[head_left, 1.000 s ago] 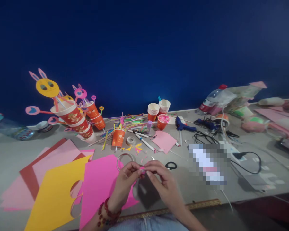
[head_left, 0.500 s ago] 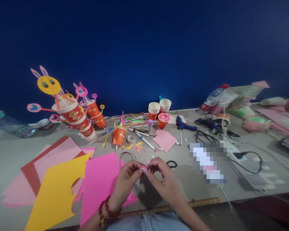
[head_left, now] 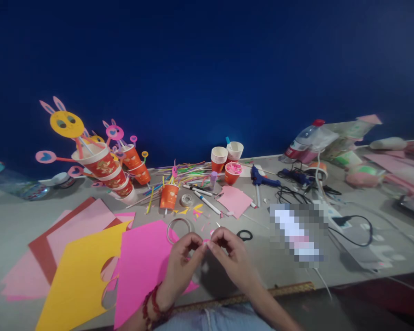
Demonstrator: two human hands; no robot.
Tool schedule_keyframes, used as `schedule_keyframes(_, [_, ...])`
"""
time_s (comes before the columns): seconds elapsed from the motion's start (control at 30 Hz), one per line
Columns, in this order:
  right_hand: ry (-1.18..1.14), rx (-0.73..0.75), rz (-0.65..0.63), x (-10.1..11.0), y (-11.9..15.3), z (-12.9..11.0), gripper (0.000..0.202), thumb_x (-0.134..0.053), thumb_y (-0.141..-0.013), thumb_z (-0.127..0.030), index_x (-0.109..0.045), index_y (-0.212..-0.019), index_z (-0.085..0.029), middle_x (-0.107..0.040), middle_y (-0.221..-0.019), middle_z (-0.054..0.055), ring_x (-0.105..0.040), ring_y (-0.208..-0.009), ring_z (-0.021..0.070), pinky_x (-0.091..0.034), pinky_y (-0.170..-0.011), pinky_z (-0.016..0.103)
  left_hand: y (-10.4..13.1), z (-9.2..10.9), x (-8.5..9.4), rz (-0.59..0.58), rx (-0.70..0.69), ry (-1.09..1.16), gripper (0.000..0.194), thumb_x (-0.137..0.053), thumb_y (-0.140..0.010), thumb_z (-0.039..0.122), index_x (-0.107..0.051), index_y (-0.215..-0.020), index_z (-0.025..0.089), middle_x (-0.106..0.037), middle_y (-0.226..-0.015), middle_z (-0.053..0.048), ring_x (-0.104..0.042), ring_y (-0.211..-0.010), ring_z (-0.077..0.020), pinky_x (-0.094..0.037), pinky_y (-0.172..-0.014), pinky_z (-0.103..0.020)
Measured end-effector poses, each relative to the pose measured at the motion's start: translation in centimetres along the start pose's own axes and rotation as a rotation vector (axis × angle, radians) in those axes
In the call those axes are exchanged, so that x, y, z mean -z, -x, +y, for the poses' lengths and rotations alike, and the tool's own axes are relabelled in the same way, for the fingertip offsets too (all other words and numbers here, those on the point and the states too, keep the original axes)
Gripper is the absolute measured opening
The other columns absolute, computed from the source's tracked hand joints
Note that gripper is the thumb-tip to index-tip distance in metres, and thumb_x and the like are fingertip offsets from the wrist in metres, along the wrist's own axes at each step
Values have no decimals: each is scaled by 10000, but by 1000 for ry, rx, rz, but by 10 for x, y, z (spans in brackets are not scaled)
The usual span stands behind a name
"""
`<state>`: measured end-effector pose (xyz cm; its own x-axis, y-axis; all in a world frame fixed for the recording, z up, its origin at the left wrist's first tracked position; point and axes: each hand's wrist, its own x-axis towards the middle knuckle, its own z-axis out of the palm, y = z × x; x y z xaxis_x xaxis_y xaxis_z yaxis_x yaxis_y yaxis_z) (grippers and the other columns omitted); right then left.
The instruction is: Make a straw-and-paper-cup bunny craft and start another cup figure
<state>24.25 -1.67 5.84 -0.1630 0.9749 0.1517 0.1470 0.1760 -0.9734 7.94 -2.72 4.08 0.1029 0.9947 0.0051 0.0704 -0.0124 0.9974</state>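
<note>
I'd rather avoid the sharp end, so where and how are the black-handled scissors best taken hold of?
Probably by the handle loop of the black-handled scissors, coming from the person's right: it lies flat and uncovered on that side, while what looks like the pointed tip faces forward and left, and the right hand hides the middle.

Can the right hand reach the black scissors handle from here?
Likely yes: the black scissors handle lies just beyond the right hand, its loop uncovered, though that hand pinches a small pink piece with the left hand.
</note>
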Motion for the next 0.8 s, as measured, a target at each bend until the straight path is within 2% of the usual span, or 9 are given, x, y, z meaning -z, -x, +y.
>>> schedule_keyframes(0.17, [197,135,12,8,-2,7,155,-520,-960,-233,-564,-813,-211,-595,-761,4,-562,-707,162,-418,-651,261,0,-1,2,19,2,-20,270,-627,-913,407,-576,-755,194,-536,-709,8,-501,-688,-148,-414,-645,-241])
schedule_keyframes(0.3, [362,170,147,23,-12,18,260,-413,-1023,-262,-493,-777,-232,-533,-683,-10,-526,-630,172,-403,-617,283,0,-1,2,32,60,58,275,-640,-908,427,-588,-770,195,-556,-716,0,-520,-694,-153,-429,-651,-244])
schedule_keyframes(0.37, [477,185,184,30,-21,22,312,-421,-1033,-294,-480,-731,-241,-514,-647,-8,-526,-626,189,-407,-621,299,0,0,2,23,64,75,284,-636,-913,429,-581,-762,195,-555,-705,1,-516,-683,-150,-424,-646,-244])
schedule_keyframes(0.47, [578,246,166,38,-32,28,195,-498,-1008,-317,-614,-880,-226,-648,-848,62,-617,-828,241,-469,-762,342,-1,3,2,18,59,72,297,-639,-910,432,-567,-745,195,-536,-688,8,-502,-668,-145,-411,-637,-244])
schedule_keyframes(0.53, [558,232,157,40,-33,31,177,-502,-1007,-312,-643,-1057,-218,-679,-952,77,-640,-842,235,-488,-765,339,-2,4,1,23,58,74,300,-649,-902,430,-561,-736,196,-531,-685,9,-500,-664,-145,-409,-634,-246])
schedule_keyframes(0.57, [547,203,166,39,-32,32,184,-500,-1012,-319,-647,-1054,-216,-679,-898,62,-635,-770,220,-485,-718,325,-3,4,1,25,57,76,301,-651,-899,430,-559,-732,196,-530,-684,9,-499,-662,-145,-409,-631,-247])
schedule_keyframes(0.67, [502,147,179,35,-23,28,302,-529,-1008,-360,-611,-752,-223,-581,-638,-1,-562,-600,187,-444,-625,298,-3,4,-1,24,57,84,303,-650,-899,431,-560,-731,196,-521,-676,11,-491,-650,-142,-404,-616,-245])
schedule_keyframes(0.73, [383,147,112,30,-17,20,307,-550,-995,-360,-605,-727,-220,-624,-687,14,-603,-677,195,-473,-675,294,-3,3,-1,20,63,82,298,-648,-902,429,-565,-739,194,-522,-675,13,-488,-649,-140,-403,-615,-243])
schedule_keyframes(0.8, [223,120,-3,24,-13,11,196,-577,-976,-352,-649,-856,-214,-690,-829,33,-647,-784,199,-502,-727,286,-3,2,-1,12,68,81,286,-646,-904,421,-573,-751,191,-531,-683,12,-496,-659,-141,-412,-628,-242])
